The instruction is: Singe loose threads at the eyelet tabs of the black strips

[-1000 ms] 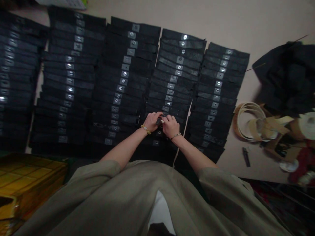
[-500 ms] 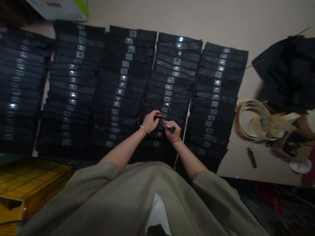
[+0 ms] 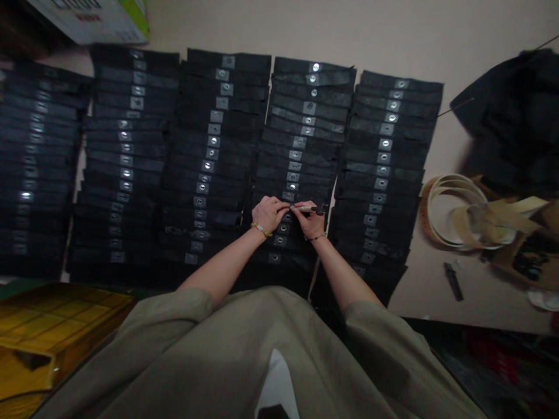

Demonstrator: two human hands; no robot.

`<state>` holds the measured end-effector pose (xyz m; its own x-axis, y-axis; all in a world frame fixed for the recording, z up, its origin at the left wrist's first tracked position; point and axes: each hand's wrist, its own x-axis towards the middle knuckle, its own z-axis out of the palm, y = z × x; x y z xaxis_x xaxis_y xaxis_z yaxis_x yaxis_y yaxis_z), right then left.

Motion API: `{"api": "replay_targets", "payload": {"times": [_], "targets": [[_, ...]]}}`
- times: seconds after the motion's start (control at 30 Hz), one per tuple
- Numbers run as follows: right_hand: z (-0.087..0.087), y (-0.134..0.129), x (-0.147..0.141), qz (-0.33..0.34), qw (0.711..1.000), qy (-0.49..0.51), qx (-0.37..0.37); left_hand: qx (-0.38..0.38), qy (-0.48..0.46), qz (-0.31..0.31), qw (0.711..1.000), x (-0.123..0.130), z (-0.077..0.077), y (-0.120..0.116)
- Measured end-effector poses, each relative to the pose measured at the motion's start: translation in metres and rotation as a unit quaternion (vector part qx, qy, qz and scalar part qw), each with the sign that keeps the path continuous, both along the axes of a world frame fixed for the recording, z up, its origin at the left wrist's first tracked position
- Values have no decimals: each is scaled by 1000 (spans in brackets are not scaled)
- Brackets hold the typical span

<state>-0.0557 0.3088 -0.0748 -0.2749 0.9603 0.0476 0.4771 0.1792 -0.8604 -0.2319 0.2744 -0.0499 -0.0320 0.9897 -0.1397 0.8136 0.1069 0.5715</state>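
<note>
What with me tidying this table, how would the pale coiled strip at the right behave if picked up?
The coiled strip is probably flexible but springy: its turns hold smooth curves. They sit apart rather than tightly wound, so it may loosen or spread when lifted. Its thin edges suggest it's fairly light for its width.

Small labels (image 3: pixel 309 107) too tiny to read, white box (image 3: pixel 98 26) cut off by the top edge.
</note>
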Motion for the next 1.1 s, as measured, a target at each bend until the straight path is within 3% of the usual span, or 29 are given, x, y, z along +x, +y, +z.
{"api": "replay_targets", "payload": {"times": [0.13, 0.63, 0.87, 1.1], "targets": [[1, -1, -2, -4, 999, -30, -14, -17, -7, 8, 1000, 0, 2, 1], [6, 1, -5, -24, 998, 33, -48, -21, -28, 21, 999, 0, -1, 0], [12, 3, -11, 26, 993, -116, 10, -39, -36, 37, 998, -1, 3, 0], [39, 16, -33, 123, 946, -297, 40, -69, -14, 54, 996, -3, 7, 0]]}}
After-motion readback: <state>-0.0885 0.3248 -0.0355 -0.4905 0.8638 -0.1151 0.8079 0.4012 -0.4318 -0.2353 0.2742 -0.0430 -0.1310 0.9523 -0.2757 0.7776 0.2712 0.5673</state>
